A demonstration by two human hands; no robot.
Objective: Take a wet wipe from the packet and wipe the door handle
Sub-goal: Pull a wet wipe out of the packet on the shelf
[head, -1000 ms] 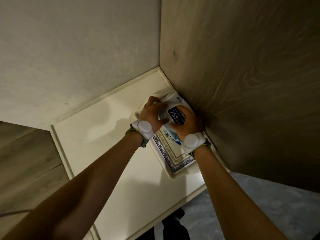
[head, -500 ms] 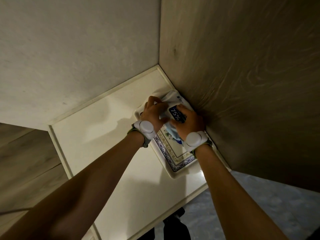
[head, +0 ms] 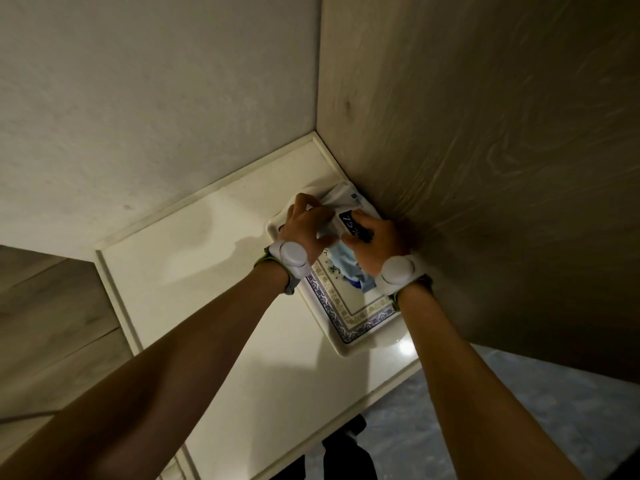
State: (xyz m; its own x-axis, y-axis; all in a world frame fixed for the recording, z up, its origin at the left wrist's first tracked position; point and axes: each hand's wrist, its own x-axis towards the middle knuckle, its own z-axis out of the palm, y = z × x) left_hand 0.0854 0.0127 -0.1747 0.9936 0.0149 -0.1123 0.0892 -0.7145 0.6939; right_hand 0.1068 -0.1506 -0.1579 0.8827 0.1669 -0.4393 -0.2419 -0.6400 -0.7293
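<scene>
Both hands — left hand (head: 304, 230), right hand (head: 375, 245) — apparently grip the packet (head: 341, 211).

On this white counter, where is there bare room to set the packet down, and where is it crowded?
Free: the wide bare stretch of counter left of the tray, bordered by the grey wall and the counter's raised left edge, and the strip toward the front edge. Crowded: the right corner against the wood panel, where the tray holds the packet under the left hand and right hand.
</scene>
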